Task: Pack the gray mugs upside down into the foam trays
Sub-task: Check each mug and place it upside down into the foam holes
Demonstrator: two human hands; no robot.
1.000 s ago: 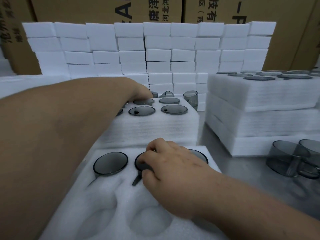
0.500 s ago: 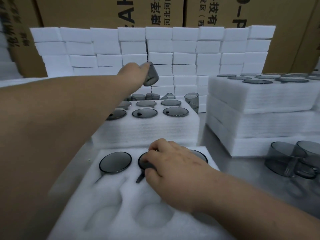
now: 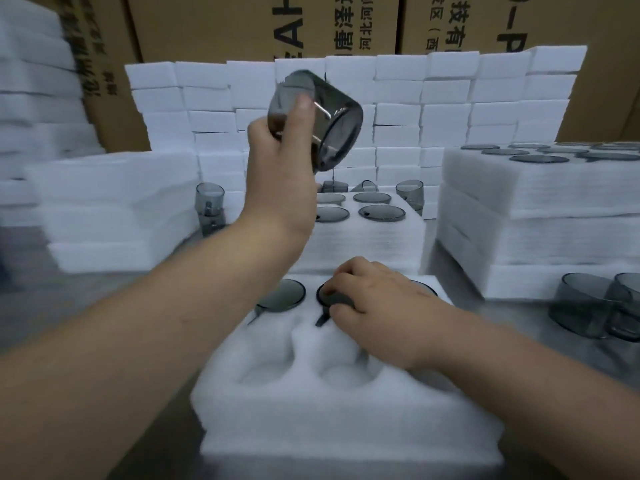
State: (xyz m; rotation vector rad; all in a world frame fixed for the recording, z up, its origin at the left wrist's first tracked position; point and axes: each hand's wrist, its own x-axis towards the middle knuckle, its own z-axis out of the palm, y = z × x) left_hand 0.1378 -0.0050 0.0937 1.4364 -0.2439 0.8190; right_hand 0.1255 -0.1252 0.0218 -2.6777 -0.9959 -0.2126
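Foam trays (image 3: 311,427) crowd the gray tabletop (image 3: 485,327) before stacked cartons (image 3: 214,26).

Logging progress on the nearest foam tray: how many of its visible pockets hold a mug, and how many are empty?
Filled pockets: 3 (left mug, middle mug, right mug)
Empty pockets: 2 (left pocket, middle pocket)
Total: 5; the right forearm may hide another pocket.

Cardboard boxes (image 3: 214,26) behind stacked white foam blocks (image 3: 398,98); gray tabletop (image 3: 512,315).
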